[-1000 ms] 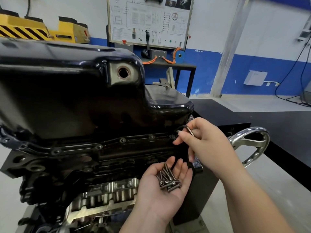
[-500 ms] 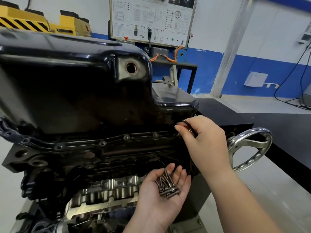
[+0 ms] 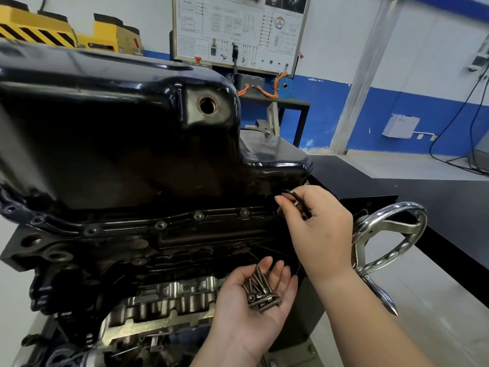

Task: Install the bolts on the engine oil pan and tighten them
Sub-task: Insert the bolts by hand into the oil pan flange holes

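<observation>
View: head camera, the sole one; we list from it alone.
Oil pan (image 3: pixel 119 144): black, sitting on top of the engine block (image 3: pixel 132 260), with its flange (image 3: pixel 127 226) facing us so the holes can be reached.
Seated bolts (image 3: pixel 198 215): we count four heads along the flange's near run; we cannot tell how tight they are.
Loose bolts (image 3: pixel 260 292): a small heap in the palm, held close under the work so the next one is a short reach.
Left hand (image 3: pixel 254 313): palm up, fingers relaxed and slightly cupped, serving as a tray.
Right hand (image 3: pixel 317 223): at the flange's right corner, thumb and fingers curled into a narrow pinch. We judge they are starting a corner bolt (image 3: pixel 279 211) by hand, though the fingers hide most of it.
Handwheel (image 3: pixel 397 205): chrome, just beside the right forearm.
Stage: hand-starting, as we judge; tightening not yet begun, no tool in sight.
</observation>
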The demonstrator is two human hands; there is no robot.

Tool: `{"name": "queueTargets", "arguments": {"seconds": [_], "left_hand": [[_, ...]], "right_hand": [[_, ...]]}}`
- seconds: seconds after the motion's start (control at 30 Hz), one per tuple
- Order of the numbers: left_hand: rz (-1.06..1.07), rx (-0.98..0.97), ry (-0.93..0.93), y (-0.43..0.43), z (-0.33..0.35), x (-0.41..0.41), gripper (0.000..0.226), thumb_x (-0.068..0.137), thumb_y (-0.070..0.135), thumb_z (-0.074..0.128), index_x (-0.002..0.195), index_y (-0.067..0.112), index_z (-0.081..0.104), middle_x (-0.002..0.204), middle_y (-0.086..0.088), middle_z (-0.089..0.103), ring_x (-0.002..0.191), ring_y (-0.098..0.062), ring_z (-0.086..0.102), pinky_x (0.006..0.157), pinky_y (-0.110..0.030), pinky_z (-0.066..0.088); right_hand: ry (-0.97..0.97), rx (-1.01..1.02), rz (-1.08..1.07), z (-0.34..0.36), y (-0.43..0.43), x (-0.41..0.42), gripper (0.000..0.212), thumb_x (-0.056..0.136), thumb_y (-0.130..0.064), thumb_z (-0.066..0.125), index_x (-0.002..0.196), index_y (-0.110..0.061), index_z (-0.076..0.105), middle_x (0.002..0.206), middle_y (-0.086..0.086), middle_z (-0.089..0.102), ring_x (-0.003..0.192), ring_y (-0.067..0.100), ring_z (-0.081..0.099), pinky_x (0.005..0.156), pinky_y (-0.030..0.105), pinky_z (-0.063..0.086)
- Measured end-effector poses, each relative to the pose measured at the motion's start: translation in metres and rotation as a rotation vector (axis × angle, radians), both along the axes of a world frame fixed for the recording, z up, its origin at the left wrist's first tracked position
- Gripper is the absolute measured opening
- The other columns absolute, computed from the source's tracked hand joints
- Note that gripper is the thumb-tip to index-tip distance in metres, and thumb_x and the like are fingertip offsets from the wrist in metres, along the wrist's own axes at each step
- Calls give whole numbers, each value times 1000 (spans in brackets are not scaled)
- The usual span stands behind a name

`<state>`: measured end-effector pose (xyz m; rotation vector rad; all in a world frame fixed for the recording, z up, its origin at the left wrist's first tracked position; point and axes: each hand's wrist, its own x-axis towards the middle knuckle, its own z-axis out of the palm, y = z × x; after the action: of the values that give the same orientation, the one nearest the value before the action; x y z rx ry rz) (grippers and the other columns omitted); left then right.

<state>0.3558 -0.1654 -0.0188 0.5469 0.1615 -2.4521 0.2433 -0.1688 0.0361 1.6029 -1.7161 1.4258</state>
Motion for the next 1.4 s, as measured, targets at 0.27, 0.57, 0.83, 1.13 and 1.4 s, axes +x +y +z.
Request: {"name": "queueTargets", "arguments": {"seconds": [0.27, 0.57, 0.83, 1.13, 1.4], "left_hand": [[7, 19, -7, -1, -1, 0, 36, 83, 14, 52, 63, -8, 71, 81, -23, 68, 81, -32, 65, 73, -49, 50], [20, 11, 8, -4, -5, 1, 37, 84, 15, 51, 63, -8, 71, 80, -23, 68, 66, -33, 69, 71, -49, 50], [12, 8, -3, -4, -6, 2, 39, 86, 16, 50, 62, -7, 71, 81, -22, 69, 76, -32, 67, 71, -49, 50], [24, 13, 3, -4, -5, 3, 35, 83, 14, 50, 62, -6, 71, 79, -22, 68, 80, -31, 65, 73, -48, 50], [36, 39, -9, -3, -4, 5, 27, 74, 11, 54, 64, -7, 72, 83, -22, 69, 81, -32, 66, 73, -48, 50]], "right_hand": [[-43, -31, 25, -3, -2, -3, 16, 82, -15, 72, 69, -8, 66, 65, -3, 60, 67, 8, 54, 66, 14, 42], [61, -73, 15, -8, 0, -3, 19, 82, -8, 71, 67, -3, 61, 67, 1, 59, 67, 12, 54, 67, 13, 41], [137, -105, -41, -11, -3, -3, 21, 82, -4, 69, 65, -1, 58, 66, 4, 57, 65, 16, 53, 65, 20, 41], [185, -206, -46, -15, -7, -1, 17, 84, -6, 64, 70, 2, 63, 72, 10, 61, 67, 22, 59, 68, 25, 47], [-38, 53, 50, -3, 6, -2, 10, 81, -11, 67, 89, -16, 71, 84, -17, 64, 89, -1, 58, 78, 1, 39]]}}
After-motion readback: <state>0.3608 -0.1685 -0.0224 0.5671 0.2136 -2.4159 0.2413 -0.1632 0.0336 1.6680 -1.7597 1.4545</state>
